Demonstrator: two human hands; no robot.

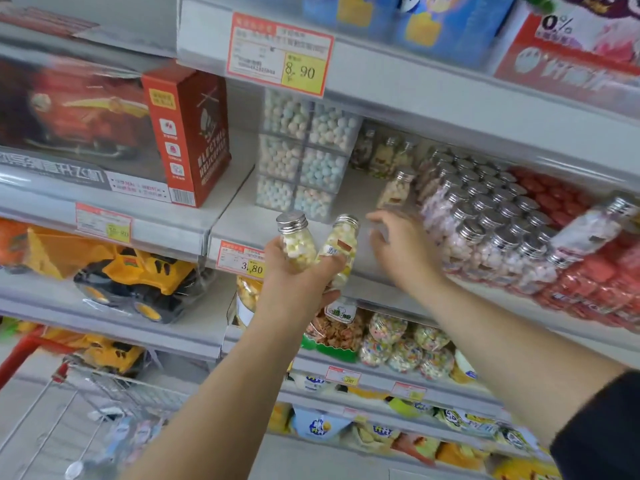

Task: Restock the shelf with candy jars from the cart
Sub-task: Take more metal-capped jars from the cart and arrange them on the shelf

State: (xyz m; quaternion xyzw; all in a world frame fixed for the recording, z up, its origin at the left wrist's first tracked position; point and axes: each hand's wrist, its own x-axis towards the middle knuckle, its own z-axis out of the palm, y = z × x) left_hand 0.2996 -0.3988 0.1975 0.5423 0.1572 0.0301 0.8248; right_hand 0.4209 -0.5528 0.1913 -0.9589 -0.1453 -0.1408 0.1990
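Clasps two candy jars in the left grip. Holds the right grip, fingers spread, over the shelf.

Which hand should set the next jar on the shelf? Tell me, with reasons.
Right, probably. The right hand is empty and open at the bare shelf beside a lone jar. The left hand grips two jars at once, so it can hardly release just one.
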